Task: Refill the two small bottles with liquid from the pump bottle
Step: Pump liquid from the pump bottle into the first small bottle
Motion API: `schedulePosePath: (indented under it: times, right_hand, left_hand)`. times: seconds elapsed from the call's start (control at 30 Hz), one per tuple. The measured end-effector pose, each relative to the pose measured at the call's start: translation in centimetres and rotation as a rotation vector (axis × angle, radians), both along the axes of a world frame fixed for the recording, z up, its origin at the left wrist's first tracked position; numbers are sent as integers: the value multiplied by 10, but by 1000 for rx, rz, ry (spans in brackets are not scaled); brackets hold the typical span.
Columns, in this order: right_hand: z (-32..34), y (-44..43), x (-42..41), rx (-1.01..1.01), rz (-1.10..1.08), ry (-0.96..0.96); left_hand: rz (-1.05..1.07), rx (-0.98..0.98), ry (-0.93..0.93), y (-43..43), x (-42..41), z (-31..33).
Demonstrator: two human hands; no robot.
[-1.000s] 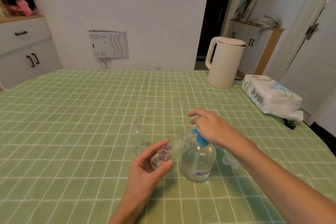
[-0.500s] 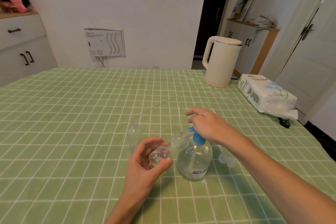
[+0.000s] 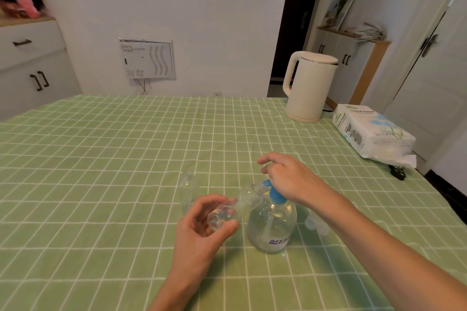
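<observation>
The left grip [image 3: 202,230] is grasping one small bottle [image 3: 235,207] near its base, holding it tilted with its open neck at the blue spout of the pump bottle [image 3: 271,225]. The pump bottle is standing upright on the table [image 3: 101,159], partly filled with clear liquid. The right grip [image 3: 290,177] is lying over the pump head, fingers relaxed and grasping nothing; the head is hidden beneath it, so contact appears likely. The second small bottle [image 3: 188,189] is standing upright just beyond the left grip. A kettle [image 3: 309,86] and tissue pack [image 3: 371,131] are sitting at the table's far right.
</observation>
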State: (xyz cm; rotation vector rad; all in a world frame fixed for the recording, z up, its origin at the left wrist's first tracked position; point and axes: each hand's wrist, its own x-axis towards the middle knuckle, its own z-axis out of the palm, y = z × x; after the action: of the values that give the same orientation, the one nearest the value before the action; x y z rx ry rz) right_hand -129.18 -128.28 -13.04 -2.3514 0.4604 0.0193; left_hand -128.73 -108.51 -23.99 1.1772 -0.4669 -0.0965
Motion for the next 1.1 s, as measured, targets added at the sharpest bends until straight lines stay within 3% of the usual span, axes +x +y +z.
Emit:
schedulePosePath:
  times: [1.1]
  right_hand:
    - [0, 3, -2, -32, -2, -3]
  left_hand:
    - [4, 14, -4, 1, 1, -1]
